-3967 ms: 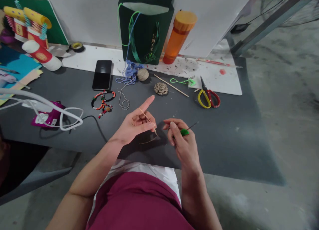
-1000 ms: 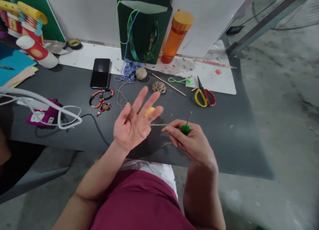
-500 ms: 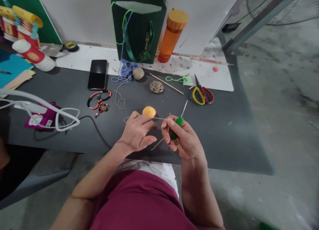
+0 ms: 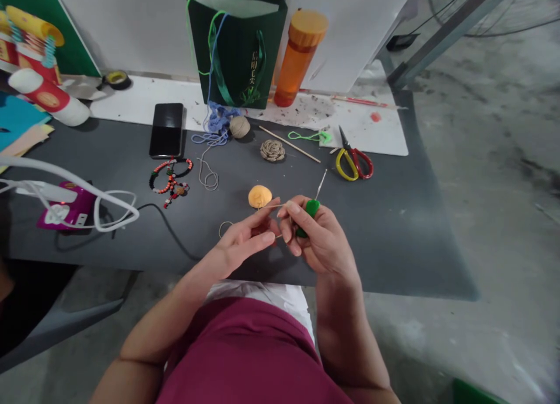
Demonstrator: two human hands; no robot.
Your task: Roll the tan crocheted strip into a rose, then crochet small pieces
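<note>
My right hand (image 4: 326, 234) is wrapped round the green handle of a crochet hook (image 4: 312, 208), whose thin metal shaft points up and away. Pale yarn (image 4: 272, 206) runs from its thumb and forefinger across to my left hand (image 4: 247, 240). A strand loops over the raised left forefinger, and the left thumb presses on the short tail close to the right fingertips. Just beyond the left fingers sits a small ball of yellow-orange yarn (image 4: 259, 197). Whatever is between the right fingertips is too small to make out.
Farther back lie a coiled beige rosette (image 4: 272, 151), a ball of twine (image 4: 240, 126), a wooden stick (image 4: 289, 144) and scissors (image 4: 353, 159). A phone (image 4: 167, 129), beaded bracelets (image 4: 170, 179) and a purple power strip (image 4: 67, 208) are leftward. A green paper bag (image 4: 236, 54) and orange bottle (image 4: 300, 59) stand behind.
My left hand has turned over, its palm side now showing and its thumb brought to the yarn tail beside the right hand. The right hand keeps the hook, barely moved.
</note>
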